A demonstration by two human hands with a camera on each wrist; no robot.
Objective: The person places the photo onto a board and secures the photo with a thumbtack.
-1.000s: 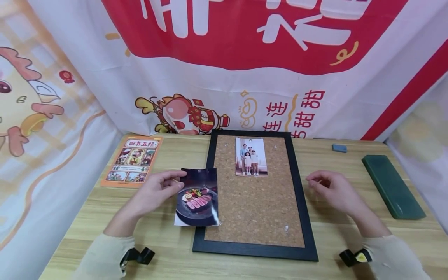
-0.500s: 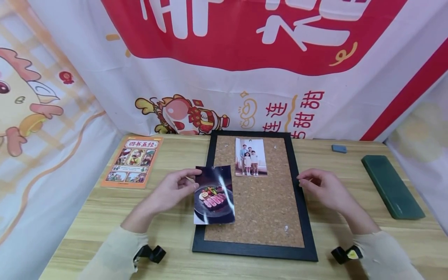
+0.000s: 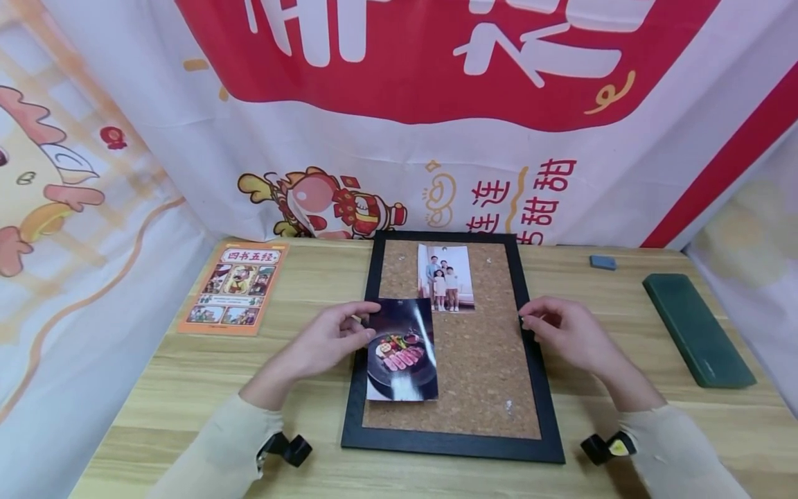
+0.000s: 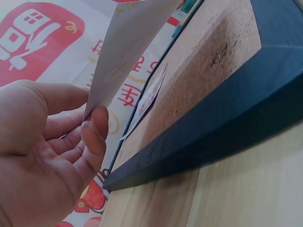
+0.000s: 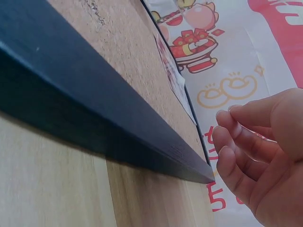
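Note:
In the head view my left hand (image 3: 337,339) pinches the left edge of a glossy photo (image 3: 402,364) of sliced steak on a dark plate. The photo's pale back (image 4: 128,52) stands upright between thumb and fingers in the left wrist view. It overlaps the left half of a black-framed cork board (image 3: 480,374) and the lower corner of a family photo (image 3: 449,277) near the board's top. My right hand (image 3: 567,329) hovers at the frame's right side, thumb and forefinger tips together, the other fingers curled. A tiny pale spot shows at those tips; I cannot tell whether they hold something.
Clear pushpins (image 3: 509,407) dot the cork near its corners. An orange comic book (image 3: 233,287) lies left on the wooden table (image 3: 168,395). A green case (image 3: 698,333) and a small blue block (image 3: 603,262) lie right. A printed curtain (image 3: 374,138) closes off the back.
My left hand has carried the steak photo rightward from the frame's left edge over the cork. My right hand has drifted left, closer to the board's right side.

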